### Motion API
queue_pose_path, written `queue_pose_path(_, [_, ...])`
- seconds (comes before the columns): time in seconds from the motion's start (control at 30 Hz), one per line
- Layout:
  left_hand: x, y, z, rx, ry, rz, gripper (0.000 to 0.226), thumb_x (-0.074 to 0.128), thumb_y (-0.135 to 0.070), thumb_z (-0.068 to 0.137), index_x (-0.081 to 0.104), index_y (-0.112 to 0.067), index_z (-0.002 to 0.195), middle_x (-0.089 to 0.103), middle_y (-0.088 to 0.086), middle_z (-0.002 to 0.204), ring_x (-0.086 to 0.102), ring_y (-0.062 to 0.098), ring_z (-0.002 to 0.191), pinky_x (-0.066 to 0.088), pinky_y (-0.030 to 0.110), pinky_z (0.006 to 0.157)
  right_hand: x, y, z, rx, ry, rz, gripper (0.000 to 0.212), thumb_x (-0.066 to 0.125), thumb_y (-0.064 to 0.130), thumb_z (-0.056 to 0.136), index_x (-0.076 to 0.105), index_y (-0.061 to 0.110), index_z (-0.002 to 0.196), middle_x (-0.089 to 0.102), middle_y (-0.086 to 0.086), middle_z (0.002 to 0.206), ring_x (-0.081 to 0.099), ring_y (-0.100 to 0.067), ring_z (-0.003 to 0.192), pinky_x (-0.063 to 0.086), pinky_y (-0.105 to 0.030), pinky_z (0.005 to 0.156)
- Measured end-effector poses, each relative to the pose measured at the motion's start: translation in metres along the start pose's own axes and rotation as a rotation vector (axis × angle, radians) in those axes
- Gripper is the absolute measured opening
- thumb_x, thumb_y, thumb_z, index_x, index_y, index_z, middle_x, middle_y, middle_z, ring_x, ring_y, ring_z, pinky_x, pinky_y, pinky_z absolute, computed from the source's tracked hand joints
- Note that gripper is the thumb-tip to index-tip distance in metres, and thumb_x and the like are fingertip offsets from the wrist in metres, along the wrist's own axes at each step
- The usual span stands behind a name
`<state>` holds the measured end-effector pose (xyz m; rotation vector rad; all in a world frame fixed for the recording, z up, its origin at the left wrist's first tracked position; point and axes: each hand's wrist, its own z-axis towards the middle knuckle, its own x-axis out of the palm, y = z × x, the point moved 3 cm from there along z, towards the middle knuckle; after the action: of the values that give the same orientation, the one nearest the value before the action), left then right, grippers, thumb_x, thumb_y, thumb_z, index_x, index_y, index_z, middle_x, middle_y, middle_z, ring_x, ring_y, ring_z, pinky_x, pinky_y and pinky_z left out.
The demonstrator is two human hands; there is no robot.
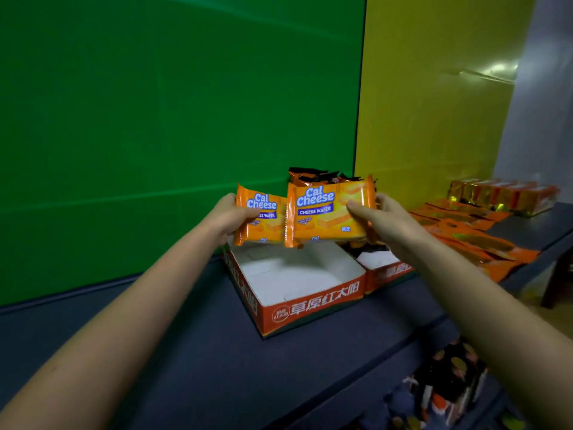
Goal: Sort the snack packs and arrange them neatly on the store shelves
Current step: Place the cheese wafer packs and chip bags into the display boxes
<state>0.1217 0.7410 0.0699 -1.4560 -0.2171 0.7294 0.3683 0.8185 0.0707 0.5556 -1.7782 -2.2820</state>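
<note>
stage: judged early | left hand (231, 217) clamped on left wafer pack (260, 218) | right hand (390, 225) clamped on right wafer pack (325, 212) | both packs held above the empty display box (310, 302) on the shelf (186, 336) | nothing placed in it yet | loose orange packs (465, 231) at right judged unsorted

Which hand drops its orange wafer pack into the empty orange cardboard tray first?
Probably the right hand: its orange Cal Cheese wafer pack overlaps in front of the second pack in the left hand, so it could drop unobstructed into the empty orange cardboard tray below.
</note>
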Motion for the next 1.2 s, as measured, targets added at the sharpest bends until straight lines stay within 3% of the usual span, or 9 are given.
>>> queue_pose_path(0.1, [0.004,0.002,0.011,0.019,-0.063,0.059,0.033,0.064,-0.006,0.085,0.050,-0.003,0.115,0.061,0.013,0.110,0.058,0.023,0.089,0.049,0.036,0.082,0.014,-0.007,0.020,-0.073,0.108,-0.035,0.030,0.057,0.022,0.092,0.040,0.015,0.115,0.062,-0.003,0.098,0.061,-0.011,0.072,0.048,-0.017,0.044])
queue_pose_path(0.17, [0.007,0.002,0.017,0.013,-0.093,0.091,0.032,0.064,-0.007,0.085,0.048,-0.005,0.112,0.061,0.013,0.109,0.057,0.023,0.091,0.050,0.037,0.084,0.022,-0.010,0.031,-0.097,0.187,-0.075,0.029,0.057,0.023,0.092,0.038,0.017,0.113,0.060,0.004,0.092,0.060,-0.008,0.073,0.050,-0.019,0.052])
queue_pose_path(0.33, [0.012,0.010,0.027,-0.004,-0.182,0.236,0.026,0.061,-0.011,0.088,0.039,-0.013,0.101,0.052,0.010,0.102,0.050,0.018,0.090,0.043,0.027,0.069,0.034,-0.016,0.054,-0.125,0.343,-0.106,0.029,0.055,0.025,0.093,0.037,0.019,0.115,0.061,0.003,0.099,0.062,-0.007,0.079,0.051,-0.019,0.066])
queue_pose_path(0.43, [0.013,0.014,0.028,-0.003,-0.226,0.372,0.023,0.061,-0.014,0.087,0.039,-0.012,0.093,0.058,0.019,0.107,0.053,0.022,0.088,0.047,0.035,0.080,0.042,-0.018,0.065,-0.153,0.357,-0.104,0.037,0.055,0.023,0.093,0.037,0.013,0.123,0.059,-0.004,0.110,0.062,-0.014,0.087,0.052,-0.025,0.077])
queue_pose_path(0.57, [0.007,0.006,0.025,0.040,-0.315,0.718,0.029,0.064,-0.014,0.082,0.042,-0.005,0.100,0.060,0.023,0.110,0.056,0.037,0.101,0.043,0.039,0.082,0.053,-0.017,0.074,-0.210,0.394,-0.196,0.044,0.054,0.025,0.093,0.034,0.010,0.129,0.058,-0.005,0.115,0.061,-0.019,0.099,0.052,-0.027,0.078])
queue_pose_path(0.7, [-0.008,0.002,0.022,0.072,-0.378,0.922,0.049,0.075,-0.018,0.070,0.055,-0.006,0.113,0.064,0.017,0.110,0.057,0.034,0.102,0.043,0.037,0.083,0.067,-0.021,0.079,-0.209,0.436,-0.192,0.042,0.056,0.023,0.093,0.036,0.009,0.127,0.059,-0.012,0.125,0.062,-0.025,0.108,0.052,-0.042,0.093])
queue_pose_path(0.83, [-0.021,0.005,0.022,0.118,-0.333,0.958,0.038,0.073,-0.015,0.071,0.066,-0.011,0.108,0.069,0.010,0.108,0.061,0.029,0.101,0.044,0.033,0.089,0.081,-0.020,0.080,-0.228,0.452,-0.249,0.040,0.055,0.022,0.094,0.037,0.008,0.127,0.057,-0.011,0.127,0.060,-0.022,0.105,0.051,-0.033,0.090])
queue_pose_path(1.03, [-0.031,0.012,0.015,0.225,-0.323,0.930,0.035,0.063,-0.002,0.075,0.068,-0.010,0.109,0.070,0.010,0.108,0.063,0.027,0.102,0.046,0.038,0.094,0.093,-0.013,0.088,-0.395,0.383,-0.709,0.047,0.064,0.030,0.087,0.046,0.004,0.122,0.055,-0.012,0.126,0.053,-0.029,0.115,0.043,-0.033,0.087])
queue_pose_path(1.2, [-0.037,0.014,0.006,0.273,-0.477,0.946,0.027,0.056,-0.009,0.088,0.065,-0.008,0.113,0.065,0.010,0.119,0.056,0.028,0.112,0.041,0.040,0.098,0.105,-0.013,0.092,-0.470,0.316,-0.811,0.052,0.069,0.028,0.082,0.044,0.006,0.122,0.056,-0.014,0.122,0.053,-0.032,0.112,0.043,-0.034,0.085])
